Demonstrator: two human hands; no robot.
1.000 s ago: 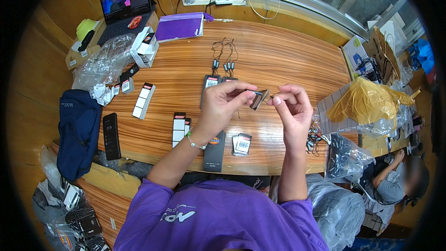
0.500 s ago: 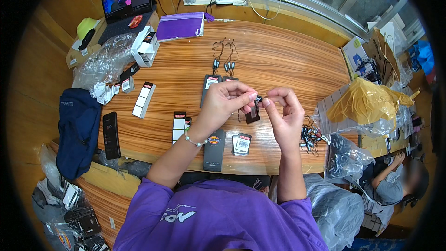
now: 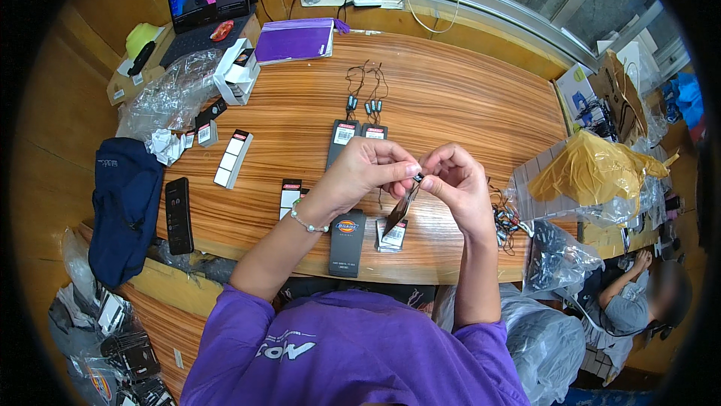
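My left hand and my right hand meet above the middle of the table, each closed in a pinch on a thin black cord. From the cord a small dark hang tag dangles, tilted edge-on. Right under it lies a small stack of tags with white labels. Left of that is a grey tag with an oval emblem. Beyond my hands lie two grey tags with black cords stretched out behind them. My fingers hide the exact place where the cord is gripped.
Loose black cords are piled at the right, near a plastic bag. Label strips, a phone and a navy cloth bag lie left. A laptop and purple notebook stand at the back. Another person sits far right.
My hands have drawn closer together and slightly lower. The dark tag has swung from facing up to a slanted, edge-on hang, now nearer the labelled stack.
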